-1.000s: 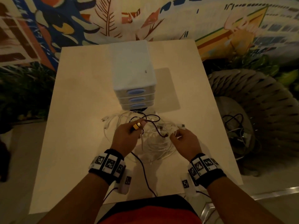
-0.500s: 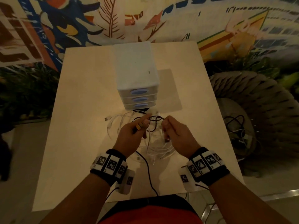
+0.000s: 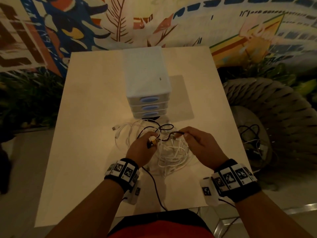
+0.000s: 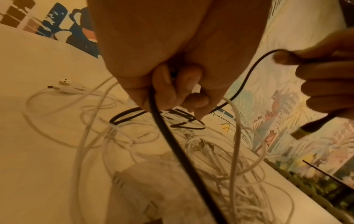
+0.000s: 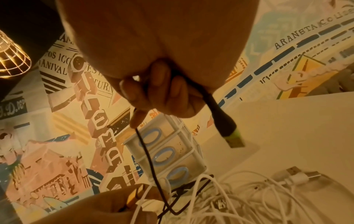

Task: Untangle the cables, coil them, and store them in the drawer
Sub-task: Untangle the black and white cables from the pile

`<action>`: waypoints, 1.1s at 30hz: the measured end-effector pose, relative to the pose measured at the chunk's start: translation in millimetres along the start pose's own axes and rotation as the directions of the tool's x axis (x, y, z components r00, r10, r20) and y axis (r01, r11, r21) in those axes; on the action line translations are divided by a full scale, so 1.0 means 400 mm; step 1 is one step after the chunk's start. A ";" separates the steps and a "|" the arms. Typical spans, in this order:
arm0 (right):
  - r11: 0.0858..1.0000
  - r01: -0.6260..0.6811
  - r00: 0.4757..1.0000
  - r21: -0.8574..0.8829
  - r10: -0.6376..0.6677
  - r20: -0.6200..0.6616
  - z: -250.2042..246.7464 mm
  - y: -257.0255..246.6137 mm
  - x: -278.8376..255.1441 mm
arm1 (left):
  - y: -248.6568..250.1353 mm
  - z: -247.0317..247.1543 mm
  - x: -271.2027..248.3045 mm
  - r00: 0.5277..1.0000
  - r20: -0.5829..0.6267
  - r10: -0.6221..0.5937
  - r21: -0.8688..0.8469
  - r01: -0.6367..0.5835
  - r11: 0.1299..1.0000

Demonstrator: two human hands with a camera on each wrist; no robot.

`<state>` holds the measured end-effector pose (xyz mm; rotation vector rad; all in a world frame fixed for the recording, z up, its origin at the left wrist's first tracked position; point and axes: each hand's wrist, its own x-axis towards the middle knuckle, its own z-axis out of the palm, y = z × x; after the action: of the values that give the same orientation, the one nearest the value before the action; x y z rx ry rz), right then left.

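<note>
A tangle of white cables (image 3: 171, 155) lies on the pale table (image 3: 89, 134), in front of a small white drawer unit (image 3: 147, 93) whose three blue-handled drawers are closed. A black cable (image 3: 164, 127) loops over the pile. My left hand (image 3: 152, 140) grips its gold plug (image 3: 153, 142); its fingers (image 4: 162, 94) curl round the black cable (image 4: 168, 136). My right hand (image 3: 183, 134) pinches the cable's other end. In the right wrist view the black plug (image 5: 226, 127) with its gold tip sticks out below the fingers (image 5: 162, 91).
The drawer unit (image 5: 168, 156) stands just beyond both hands. Loose white USB plugs (image 5: 293, 171) lie at the edge of the pile. A wicker chair (image 3: 274, 103) to the right of the table holds more cables (image 3: 252, 138). A mural wall runs behind.
My right hand left the white cables, moved in toward the left hand and took hold of the black cable's other plug. The left hand kept its gold plug.
</note>
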<state>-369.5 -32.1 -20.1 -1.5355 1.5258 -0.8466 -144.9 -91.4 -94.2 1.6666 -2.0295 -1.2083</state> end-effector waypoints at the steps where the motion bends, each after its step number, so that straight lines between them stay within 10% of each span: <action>1: 1.000 -0.015 0.999 -0.008 0.015 0.033 -0.003 -0.002 -0.005 | 0.001 0.003 0.002 1.000 0.005 -0.007 0.017 0.007 1.000; 16: 0.971 -0.072 0.982 -0.230 0.110 0.156 -0.044 0.050 -0.050 | -0.023 0.029 0.046 0.985 0.059 -0.160 0.173 0.148 0.974; 23: 0.915 -0.266 0.912 -0.303 0.341 0.228 -0.067 0.117 -0.076 | -0.001 -0.008 0.027 0.996 0.036 -0.078 -0.031 0.079 0.996; 33: 0.959 -0.244 0.919 -0.145 0.276 0.281 0.014 0.054 -0.027 | 0.017 -0.040 -0.019 0.996 0.082 0.025 -0.228 -0.006 0.974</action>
<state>-375.1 -20.0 -40.8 -1.4187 1.5235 -0.3646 -136.9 -91.4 -76.9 1.5125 -1.8639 -1.4675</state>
